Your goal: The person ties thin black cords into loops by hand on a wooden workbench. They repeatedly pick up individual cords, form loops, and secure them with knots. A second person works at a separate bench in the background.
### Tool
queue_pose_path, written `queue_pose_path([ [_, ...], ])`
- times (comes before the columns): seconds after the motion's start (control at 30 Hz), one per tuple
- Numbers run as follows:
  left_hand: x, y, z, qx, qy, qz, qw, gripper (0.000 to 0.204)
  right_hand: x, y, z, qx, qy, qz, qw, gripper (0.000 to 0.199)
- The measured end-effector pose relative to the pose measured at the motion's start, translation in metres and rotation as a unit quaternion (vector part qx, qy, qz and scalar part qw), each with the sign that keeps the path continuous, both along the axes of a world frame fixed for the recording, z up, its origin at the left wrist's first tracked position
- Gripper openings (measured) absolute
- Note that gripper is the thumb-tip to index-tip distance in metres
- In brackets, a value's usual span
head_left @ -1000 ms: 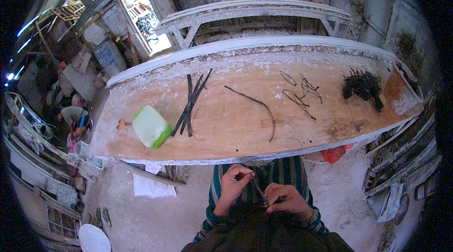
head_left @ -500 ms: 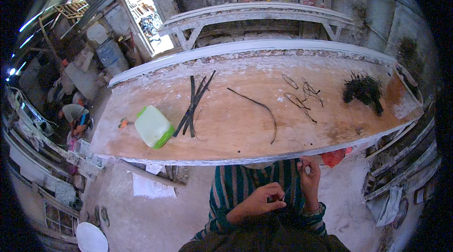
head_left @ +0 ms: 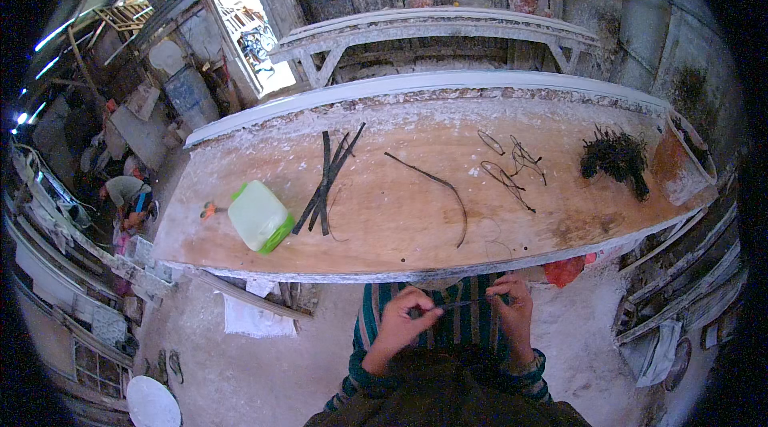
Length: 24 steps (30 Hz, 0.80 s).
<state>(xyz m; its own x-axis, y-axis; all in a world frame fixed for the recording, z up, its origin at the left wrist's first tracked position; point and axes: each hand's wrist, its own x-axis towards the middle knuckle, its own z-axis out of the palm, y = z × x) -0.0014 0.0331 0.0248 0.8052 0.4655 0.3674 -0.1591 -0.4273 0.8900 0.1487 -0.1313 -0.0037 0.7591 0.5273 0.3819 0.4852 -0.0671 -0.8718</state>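
Note:
A thin dark strip [head_left: 460, 304] is stretched between my two hands just in front of the table's near edge. My left hand [head_left: 406, 320] pinches its left end between thumb and fingers. At the other end, my right hand [head_left: 514, 304] is closed with its fingertips pressed together on the strip. On the wooden table [head_left: 384, 243] beyond lie crossed flat black strips [head_left: 324, 187] and one curved black strip [head_left: 438, 180]. To their right are thin dark loops [head_left: 512, 164] and a tangled black bundle [head_left: 614, 159].
A pale container with green ends [head_left: 261, 216] lies on the table's left, beside an orange-handled tool [head_left: 210, 209]. A worn bucket [head_left: 680, 161] rests at the right end. Something red [head_left: 565, 270] shows below the near edge. Another person [head_left: 126, 199] bends down far left.
My left hand has moved left and up, and my right hand slightly down. The dark strip now shows drawn out between them.

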Motion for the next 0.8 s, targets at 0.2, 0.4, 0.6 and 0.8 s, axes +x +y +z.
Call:
queue_pose_path([
  [0.2, -0.005, 0.026, -0.011, -0.146, -0.008, 0.157, 0.977, 0.012, -0.043, 0.007, 0.033, -0.005, 0.124, 0.354, 0.927, 0.012],
  [0.4, -0.006, 0.029, -0.013, -0.13, -0.03, 0.172, 0.976, 0.013, -0.059, 0.022, 0.041, 0.017, 0.123, 0.479, 0.869, 0.018],
  [0.6, -0.006, 0.026, 0.004, -0.149, -0.004, 0.165, 0.975, 0.011, -0.053, 0.021, 0.039, 0.02, 0.09, 0.479, 0.873, 0.019],
  [0.8, 0.027, 0.051, 0.016, -0.05, -0.007, 0.125, 0.991, 0.008, -0.018, 0.039, 0.073, 0.014, -0.014, 0.427, 0.904, 0.011],
])
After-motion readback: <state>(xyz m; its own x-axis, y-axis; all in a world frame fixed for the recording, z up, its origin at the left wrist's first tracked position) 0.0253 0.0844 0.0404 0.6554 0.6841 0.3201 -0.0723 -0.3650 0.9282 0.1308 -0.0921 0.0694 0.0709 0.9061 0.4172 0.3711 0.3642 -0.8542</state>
